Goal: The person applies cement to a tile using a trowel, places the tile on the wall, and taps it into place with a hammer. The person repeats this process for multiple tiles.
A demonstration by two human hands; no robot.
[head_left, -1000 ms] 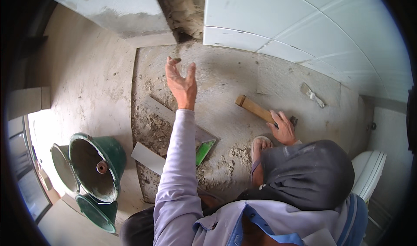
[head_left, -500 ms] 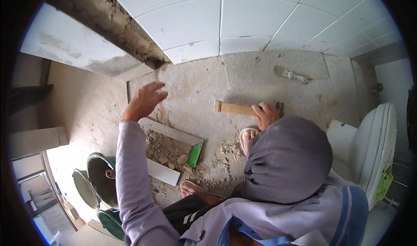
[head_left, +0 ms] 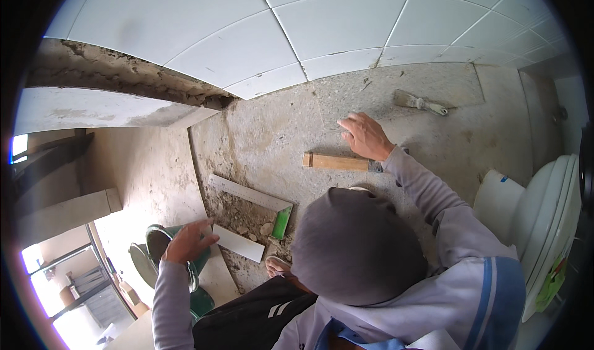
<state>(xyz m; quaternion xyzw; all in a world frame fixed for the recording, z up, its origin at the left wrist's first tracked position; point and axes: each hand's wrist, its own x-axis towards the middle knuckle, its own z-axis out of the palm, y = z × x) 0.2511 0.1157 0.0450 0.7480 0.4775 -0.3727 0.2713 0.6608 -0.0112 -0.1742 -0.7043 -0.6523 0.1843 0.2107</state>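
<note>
My right hand [head_left: 366, 136] hovers over the floor with its fingers stretched out and nothing in them. Just below it lies a wooden-handled tool [head_left: 340, 162] with a dark metal end, partly covered by my wrist and sleeve. My left hand [head_left: 185, 242] is at the lower left, over the rim of a dark green bucket [head_left: 159, 239], its fingers loosely spread. Beside that hand a white tile strip [head_left: 238, 243] rests on the floor. A try square with a metal blade [head_left: 250, 192] and a green handle [head_left: 281, 222] lies around broken rubble.
A scraper [head_left: 421, 101] lies on the rough floor near the white tiled wall [head_left: 346, 25]. To the right stands a white toilet [head_left: 538, 204] with a green cloth [head_left: 550, 285]. A low ledge [head_left: 117, 109] and an open gap in the wall are at the upper left.
My right hand has let go of the wooden-handled tool and moved up past it. My left hand has dropped down toward the buckets. The view has shifted and turned somewhat.
</note>
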